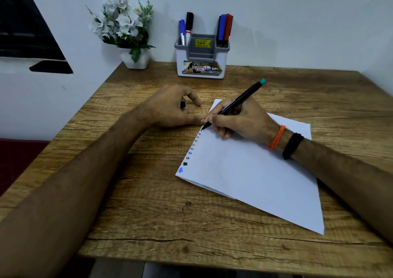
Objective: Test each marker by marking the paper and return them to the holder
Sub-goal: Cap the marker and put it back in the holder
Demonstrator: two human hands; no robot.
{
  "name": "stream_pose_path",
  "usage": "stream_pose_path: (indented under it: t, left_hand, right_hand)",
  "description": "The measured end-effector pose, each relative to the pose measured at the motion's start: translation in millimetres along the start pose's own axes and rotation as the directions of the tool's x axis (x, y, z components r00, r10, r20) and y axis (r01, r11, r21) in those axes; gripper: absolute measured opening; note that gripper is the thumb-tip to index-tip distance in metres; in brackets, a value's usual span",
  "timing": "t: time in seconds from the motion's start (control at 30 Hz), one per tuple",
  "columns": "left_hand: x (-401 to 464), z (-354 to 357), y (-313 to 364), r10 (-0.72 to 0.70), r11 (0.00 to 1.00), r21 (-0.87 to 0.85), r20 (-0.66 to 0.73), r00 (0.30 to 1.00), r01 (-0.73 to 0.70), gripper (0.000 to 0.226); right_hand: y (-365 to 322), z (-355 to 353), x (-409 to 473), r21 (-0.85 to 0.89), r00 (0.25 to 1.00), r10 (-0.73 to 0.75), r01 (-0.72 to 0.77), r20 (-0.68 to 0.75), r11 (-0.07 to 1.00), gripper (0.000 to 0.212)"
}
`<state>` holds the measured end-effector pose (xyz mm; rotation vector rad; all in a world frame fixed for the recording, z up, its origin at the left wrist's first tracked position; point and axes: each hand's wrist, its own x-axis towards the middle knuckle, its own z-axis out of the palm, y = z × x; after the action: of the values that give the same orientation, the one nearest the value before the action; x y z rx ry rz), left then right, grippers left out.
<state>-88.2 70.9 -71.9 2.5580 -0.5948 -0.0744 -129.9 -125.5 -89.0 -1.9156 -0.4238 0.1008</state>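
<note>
Black-bodied with a teal end, the marker sat in the right hand, whose grip was pinched round its lower barrel. Its tip touched the paper at the sheet's left edge, near the middle of the wood surface. The long axis ran tip-down toward the near left and teal end up toward the far right, pointing roughly at the holder by the far edge. The left hand rested just beside the sheet, fingers curled round a small dark thing, probably the cap.

The tip worked so close to the sheet's edge that a stroke could slip off and ink the wood. Nothing pinned the sheet but the writing hand, so a drag could shift it. A mark crowding the row of earlier marks might be hard to read.
</note>
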Motion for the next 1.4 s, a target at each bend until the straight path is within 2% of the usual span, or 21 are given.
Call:
stream_pose_path:
  t: [0.97, 1.27, 1.4]
  left_hand:
    - [-0.4, -1.1, 0.2, 0.006, 1.0, 0.0, 0.001, 1.0, -0.006, 0.05]
    - [-1.2, -1.2, 1.7, -0.006, 1.0, -0.002, 0.009, 1.0, 0.006, 0.05]
    - [-1.2, -1.9, 2.0, -0.012, 1.0, 0.002, 0.016, 1.0, 0.012, 0.047]
  right_hand:
    - [-4.1, 1.4, -0.7, -0.008, 1.0, -0.011, 0.011, -0.004, 1.0, 0.023]
    - [-0.8, 0.2, 0.7, -0.005, 1.0, -0.026, 0.026, -0.013, 1.0, 0.016]
    - [0.6, 0.4, 1.7, 0.02, 0.999, -0.035, 0.035, -0.004, 0.999, 0.02]
